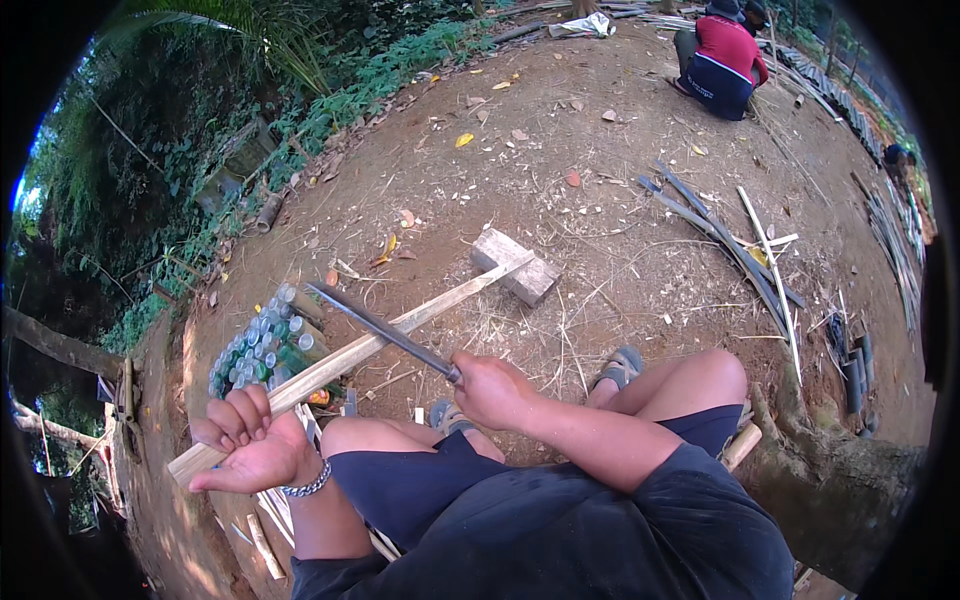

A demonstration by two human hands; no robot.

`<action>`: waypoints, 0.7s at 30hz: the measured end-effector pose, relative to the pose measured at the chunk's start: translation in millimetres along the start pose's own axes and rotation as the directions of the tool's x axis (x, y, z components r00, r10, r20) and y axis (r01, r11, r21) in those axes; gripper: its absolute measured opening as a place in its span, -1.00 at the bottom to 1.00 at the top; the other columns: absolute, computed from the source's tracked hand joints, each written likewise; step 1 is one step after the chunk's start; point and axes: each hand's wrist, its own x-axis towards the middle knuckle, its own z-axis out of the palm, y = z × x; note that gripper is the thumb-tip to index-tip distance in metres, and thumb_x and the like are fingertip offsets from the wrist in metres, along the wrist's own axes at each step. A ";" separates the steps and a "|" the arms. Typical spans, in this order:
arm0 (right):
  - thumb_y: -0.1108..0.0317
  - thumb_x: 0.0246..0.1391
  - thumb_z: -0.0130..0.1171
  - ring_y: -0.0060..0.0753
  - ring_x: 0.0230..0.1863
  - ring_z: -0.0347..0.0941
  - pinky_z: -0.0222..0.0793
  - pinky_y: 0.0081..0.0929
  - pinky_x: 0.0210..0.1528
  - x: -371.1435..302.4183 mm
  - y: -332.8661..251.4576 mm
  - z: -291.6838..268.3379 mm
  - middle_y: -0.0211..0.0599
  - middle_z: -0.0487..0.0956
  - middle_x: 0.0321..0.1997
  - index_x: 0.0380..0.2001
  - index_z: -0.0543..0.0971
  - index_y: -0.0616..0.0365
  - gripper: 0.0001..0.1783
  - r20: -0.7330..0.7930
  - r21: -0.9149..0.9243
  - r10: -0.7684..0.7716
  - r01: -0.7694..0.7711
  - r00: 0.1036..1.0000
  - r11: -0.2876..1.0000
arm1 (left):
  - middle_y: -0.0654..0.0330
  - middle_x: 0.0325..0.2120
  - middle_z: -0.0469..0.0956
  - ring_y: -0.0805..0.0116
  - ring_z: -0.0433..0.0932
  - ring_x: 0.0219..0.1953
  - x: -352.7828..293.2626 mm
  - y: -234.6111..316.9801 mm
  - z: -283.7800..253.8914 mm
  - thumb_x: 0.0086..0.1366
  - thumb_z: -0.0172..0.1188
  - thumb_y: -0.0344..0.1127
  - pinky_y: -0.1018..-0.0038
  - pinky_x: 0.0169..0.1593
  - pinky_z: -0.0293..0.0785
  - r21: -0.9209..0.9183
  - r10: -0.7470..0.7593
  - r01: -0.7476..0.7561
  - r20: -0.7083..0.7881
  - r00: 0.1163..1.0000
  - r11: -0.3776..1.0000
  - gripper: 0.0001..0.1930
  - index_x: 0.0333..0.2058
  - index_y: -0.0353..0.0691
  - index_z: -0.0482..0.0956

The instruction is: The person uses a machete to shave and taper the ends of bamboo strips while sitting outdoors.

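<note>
My right hand (495,390) is closed round the handle end of a machete (385,328), its long dark blade pointing up and left. The blade lies across a long pale wooden strip (340,368). My left hand (255,445) is at the near left end of that strip, fingers curled by it and thumb out along its lower side; part of the strip is hidden by the hand. The strip's far end rests on a squared wood block (517,266) on the ground.
Clear and green plastic bottles (262,345) lie in a pile at left, near my knee. Dark strips (725,240) and a pale stick (770,270) lie at right. A person in red and navy (722,62) crouches far right. A tree root (800,430) stands beside me.
</note>
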 end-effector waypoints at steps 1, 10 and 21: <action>0.39 0.01 0.10 0.16 -0.32 0.54 0.43 -0.01 -0.26 -11.4 -14.2 2.8 -0.01 0.57 -0.43 -0.31 0.43 0.12 -0.85 0.036 0.035 -0.019 0.018 0.999 0.999 | 0.39 -0.73 0.01 0.57 -0.07 -0.73 -8.7 -3.4 1.7 0.22 -0.09 0.50 0.57 -0.58 -0.14 0.015 0.016 -0.016 0.000 1.000 1.000 -0.33 -0.58 -0.02 0.08; 0.36 0.11 0.10 0.17 -0.26 0.55 0.43 0.00 -0.22 -18.2 39.0 -9.1 0.08 0.58 -0.40 -0.26 0.43 0.18 -0.84 0.031 -0.029 0.269 -0.268 0.963 0.963 | 0.40 -0.72 0.05 0.57 -0.03 -0.72 -36.7 5.2 18.0 0.22 0.00 0.45 0.58 -0.57 -0.11 -0.010 0.025 -0.023 0.137 0.990 1.000 -0.37 -0.57 -0.01 0.10; 0.41 0.08 0.09 0.13 -0.28 0.57 0.46 -0.02 -0.21 -22.7 107.6 -9.4 0.06 0.60 -0.35 -0.25 0.46 0.18 -0.84 -0.058 -0.107 0.382 -0.386 0.922 0.916 | 0.43 -0.72 0.03 0.60 -0.03 -0.70 -55.4 7.8 30.0 0.19 0.10 0.41 0.60 -0.54 -0.10 0.012 0.006 -0.008 0.205 0.979 1.000 -0.39 -0.57 0.01 0.12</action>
